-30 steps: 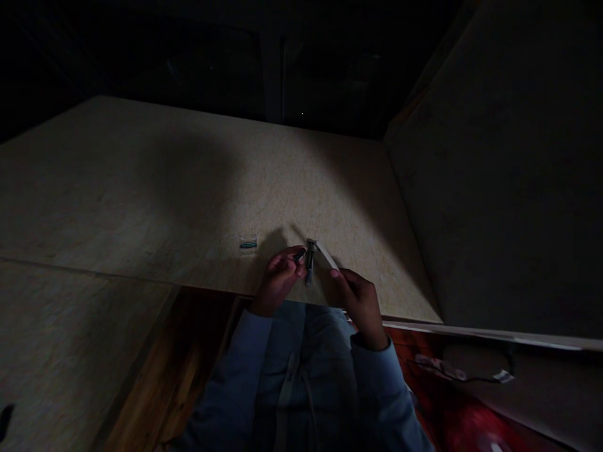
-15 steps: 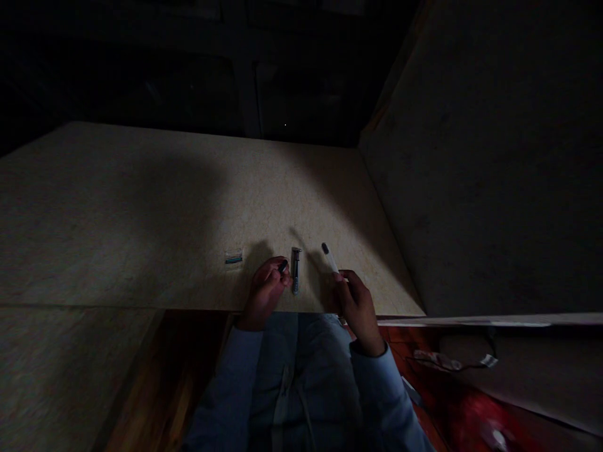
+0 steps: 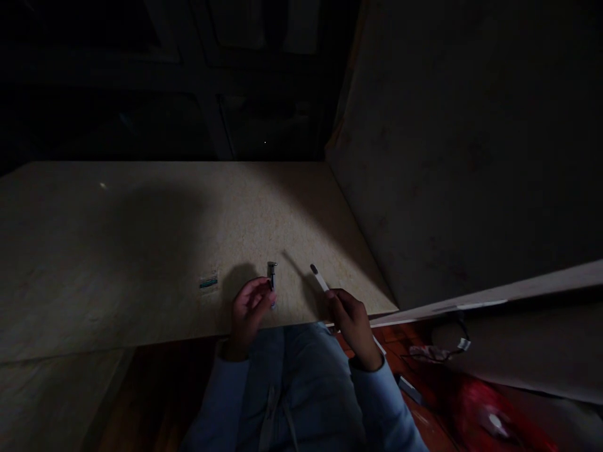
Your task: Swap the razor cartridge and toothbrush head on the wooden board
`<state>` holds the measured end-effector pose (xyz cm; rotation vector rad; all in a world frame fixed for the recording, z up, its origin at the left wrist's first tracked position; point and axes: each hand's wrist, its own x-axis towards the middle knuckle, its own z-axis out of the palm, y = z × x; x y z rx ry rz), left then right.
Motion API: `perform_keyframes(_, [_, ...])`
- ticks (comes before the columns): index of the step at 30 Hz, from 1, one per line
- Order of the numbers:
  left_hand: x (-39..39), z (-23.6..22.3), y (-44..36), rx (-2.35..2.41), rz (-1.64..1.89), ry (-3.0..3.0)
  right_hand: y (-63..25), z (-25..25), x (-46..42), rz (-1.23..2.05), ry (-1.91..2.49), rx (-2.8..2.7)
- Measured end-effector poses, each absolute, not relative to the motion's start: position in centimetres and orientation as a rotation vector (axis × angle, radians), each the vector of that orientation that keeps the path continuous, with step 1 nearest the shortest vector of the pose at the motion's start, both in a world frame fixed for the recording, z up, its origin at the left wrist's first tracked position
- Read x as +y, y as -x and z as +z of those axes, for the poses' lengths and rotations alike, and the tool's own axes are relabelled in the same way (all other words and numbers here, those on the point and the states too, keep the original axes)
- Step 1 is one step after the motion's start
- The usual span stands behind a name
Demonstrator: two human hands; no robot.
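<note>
Thumb and fingers of my left hand (image 3: 249, 309) are closed on a small black piece, mostly hidden by the fingertips; its kind I cannot make out. Just beyond them lies a razor (image 3: 272, 269) with a T-shaped head and dark handle, its lower part overlapped by my left fingers. Whether they touch it I cannot tell. My right hand (image 3: 347, 315) is closed around the lower end of a slim white toothbrush (image 3: 321, 280), its dark oval head pointing up and away. Left of my left hand, a small clear packet (image 3: 208, 283) with a blue-green strip lies on the table.
The pale table (image 3: 155, 301) has its front edge close to my lap. A dark wall panel (image 3: 447, 176) rises along the right side. Below right, a red bag-like thing (image 3: 490, 408) and a cable with a white tag (image 3: 464, 343) are near the floor. Lighting is dim.
My left hand has turned and moved against the razor's near end, still with the black piece. My right hand keeps the toothbrush. The whole view has shifted and tilted.
</note>
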<state>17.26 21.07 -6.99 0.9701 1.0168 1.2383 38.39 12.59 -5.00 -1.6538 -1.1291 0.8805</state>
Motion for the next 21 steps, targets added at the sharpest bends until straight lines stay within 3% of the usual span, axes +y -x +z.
perform_keyframes(11, [21.7, -3.2, -26.3, 0.953, 0.990, -1.944, -41.9, -4.9, 10.0, 0.707, 1.675, -0.843])
perform_keyframes(21, [22.2, -4.4, -36.4, 0.963, 0.560, -2.374, -46.6, -6.1, 9.2, 0.495, 1.913, -0.838])
